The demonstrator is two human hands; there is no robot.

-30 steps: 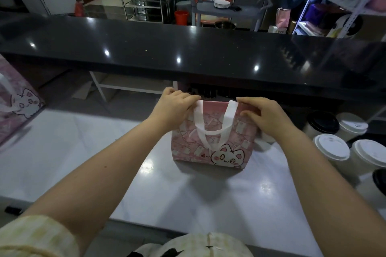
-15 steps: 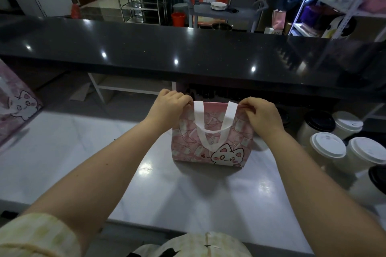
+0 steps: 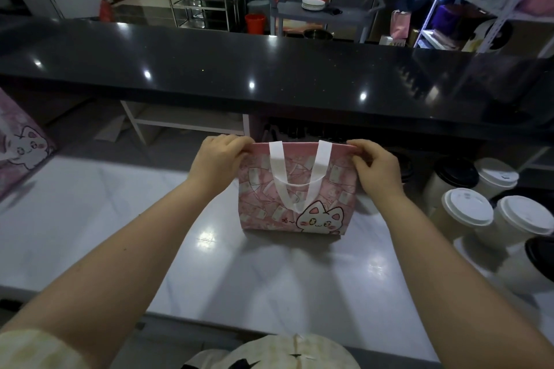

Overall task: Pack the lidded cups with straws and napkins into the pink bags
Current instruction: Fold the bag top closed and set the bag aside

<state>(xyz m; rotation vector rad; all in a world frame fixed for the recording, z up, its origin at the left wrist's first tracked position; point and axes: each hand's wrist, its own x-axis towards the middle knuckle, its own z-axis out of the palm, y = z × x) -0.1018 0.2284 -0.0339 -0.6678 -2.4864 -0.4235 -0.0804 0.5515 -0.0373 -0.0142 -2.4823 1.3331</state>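
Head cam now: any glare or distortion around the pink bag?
Head view: light glare spots on the white counter beside the pink bag and on the black bar top; wide-angle bending toward the edges; bag sharp, scene dim.

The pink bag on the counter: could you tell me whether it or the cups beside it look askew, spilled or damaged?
Nothing stands out. The pink bag stands upright, its top corners pinched by the left hand and right hand. The lidded cups to its right stand upright, lids on, no spill visible.
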